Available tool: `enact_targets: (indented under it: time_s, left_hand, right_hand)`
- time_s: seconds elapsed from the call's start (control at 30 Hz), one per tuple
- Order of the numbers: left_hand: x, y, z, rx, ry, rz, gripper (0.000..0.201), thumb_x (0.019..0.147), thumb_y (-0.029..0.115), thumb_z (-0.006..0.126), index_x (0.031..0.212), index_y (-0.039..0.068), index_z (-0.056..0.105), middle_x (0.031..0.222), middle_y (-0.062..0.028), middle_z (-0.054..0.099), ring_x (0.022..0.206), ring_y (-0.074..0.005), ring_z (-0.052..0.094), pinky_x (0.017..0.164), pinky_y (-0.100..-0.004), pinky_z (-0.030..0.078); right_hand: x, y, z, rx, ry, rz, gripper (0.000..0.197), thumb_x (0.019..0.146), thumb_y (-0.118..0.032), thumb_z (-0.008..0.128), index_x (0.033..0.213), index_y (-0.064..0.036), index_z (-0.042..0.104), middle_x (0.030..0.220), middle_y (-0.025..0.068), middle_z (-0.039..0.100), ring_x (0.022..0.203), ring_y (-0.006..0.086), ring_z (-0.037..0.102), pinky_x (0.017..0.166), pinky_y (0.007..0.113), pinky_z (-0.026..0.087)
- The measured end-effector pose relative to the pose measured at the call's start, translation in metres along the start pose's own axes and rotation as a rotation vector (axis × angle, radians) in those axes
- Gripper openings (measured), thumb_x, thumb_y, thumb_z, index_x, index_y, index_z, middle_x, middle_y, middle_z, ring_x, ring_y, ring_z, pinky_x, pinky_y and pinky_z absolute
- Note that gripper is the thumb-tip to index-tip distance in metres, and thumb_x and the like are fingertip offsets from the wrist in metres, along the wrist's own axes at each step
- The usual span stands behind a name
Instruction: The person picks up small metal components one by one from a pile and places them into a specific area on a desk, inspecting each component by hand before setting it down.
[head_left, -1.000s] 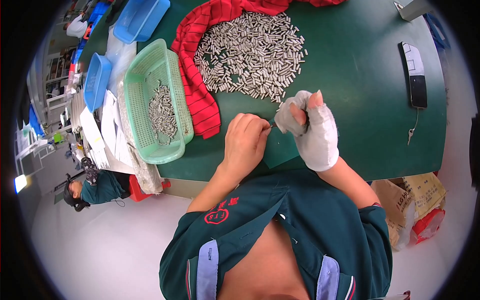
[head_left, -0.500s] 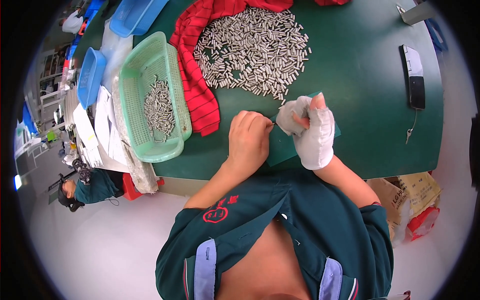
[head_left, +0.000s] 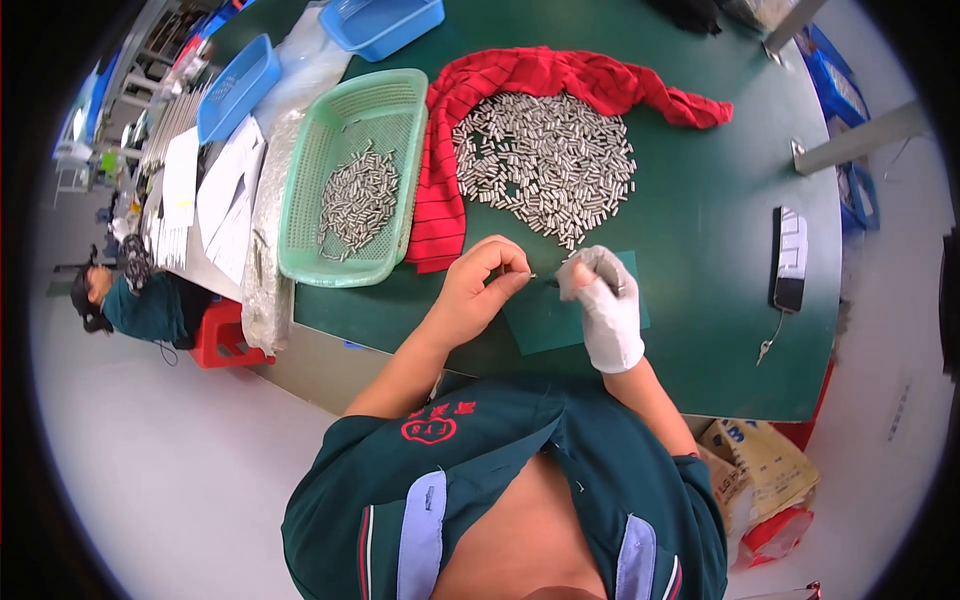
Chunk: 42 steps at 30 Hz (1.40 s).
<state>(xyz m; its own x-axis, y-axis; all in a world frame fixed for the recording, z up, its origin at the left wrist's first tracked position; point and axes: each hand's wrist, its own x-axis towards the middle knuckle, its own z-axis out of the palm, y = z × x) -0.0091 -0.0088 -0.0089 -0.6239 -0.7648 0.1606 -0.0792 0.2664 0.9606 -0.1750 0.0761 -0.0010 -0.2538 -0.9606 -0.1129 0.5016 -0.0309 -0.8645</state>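
My bare left hand [head_left: 476,292] is closed in a pinch, with a tiny shiny metal piece just showing at the fingertips. A short gap to its right, my right hand [head_left: 608,318], in a white glove with greyed fingers, is closed too. Something small and dark shows at its fingertips, too small to name. Both hands hover over a green sheet [head_left: 545,325] on the dark green table. Beyond them lies a broad heap of short silver metal cylinders [head_left: 560,165], with a few stray ones trailing toward my right hand.
A red striped cloth [head_left: 440,215] curls around the heap. Left of it stands a light green basket [head_left: 292,235] holding more cylinders. Blue trays [head_left: 385,30] sit farther off. At the right lie a black-and-white device [head_left: 789,260] and a key. A person [head_left: 150,305] sits at far left.
My hands, nearly touching before, are now a little apart. The right thumb, raised earlier, has folded down to the fingers. The whole view has shifted and turned.
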Motion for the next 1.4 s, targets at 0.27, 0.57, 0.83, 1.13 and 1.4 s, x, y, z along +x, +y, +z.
enact_targets:
  time_s: [0.27,0.57,0.83,1.13,1.4]
  left_hand:
    - [-0.006,0.009,-0.009,-0.213,-0.038,0.067,0.007,0.088,0.001,0.063,0.089,0.001,0.055,0.091,-0.0047,0.056,0.079,-0.0132,0.052,0.071,-0.0268,0.044]
    - [-0.007,0.012,-0.006,-0.136,-0.045,0.145,0.006,0.089,0.001,0.062,0.088,0.002,0.056,0.087,-0.0037,0.053,0.076,-0.0128,0.052,0.068,-0.026,0.044]
    - [-0.012,0.011,-0.009,-0.064,-0.053,0.192,0.006,0.086,0.002,0.063,0.088,0.002,0.058,0.087,-0.0055,0.055,0.081,-0.018,0.055,0.07,-0.0297,0.045]
    - [-0.016,0.045,-0.07,0.54,0.611,0.369,0.009,0.08,0.004,0.068,0.084,0.004,0.06,0.085,-0.0111,0.06,0.081,-0.031,0.057,0.074,-0.0398,0.046]
    - [-0.016,0.034,-0.078,0.472,0.772,0.253,0.009,0.082,-0.001,0.066,0.09,0.002,0.063,0.088,-0.0092,0.061,0.081,-0.0227,0.057,0.071,-0.032,0.046]
  right_hand:
    - [-0.006,-0.016,0.016,-0.279,-0.11,0.179,0.01,0.091,-0.009,0.064,0.092,0.0004,0.06,0.085,0.0012,0.062,0.072,0.0043,0.05,0.063,0.019,0.041]
    - [-0.01,-0.013,0.016,-0.323,-0.116,0.188,0.01,0.091,-0.008,0.062,0.095,0.0004,0.059,0.086,0.0031,0.063,0.077,0.0061,0.054,0.069,0.02,0.044]
    - [-0.014,-0.012,0.018,-0.357,-0.101,0.159,0.008,0.091,-0.008,0.061,0.094,-0.001,0.059,0.086,0.0031,0.063,0.079,0.008,0.056,0.071,0.021,0.044]
    - [-0.015,-0.007,0.004,-0.368,-0.121,0.025,0.01,0.091,-0.012,0.06,0.091,-0.0017,0.06,0.084,0.0017,0.061,0.078,0.0086,0.053,0.071,0.023,0.041]
    - [-0.013,-0.001,-0.001,-0.24,0.006,-0.069,0.018,0.095,-0.017,0.058,0.091,0.0006,0.061,0.082,0.0052,0.061,0.076,0.0124,0.055,0.077,0.027,0.043]
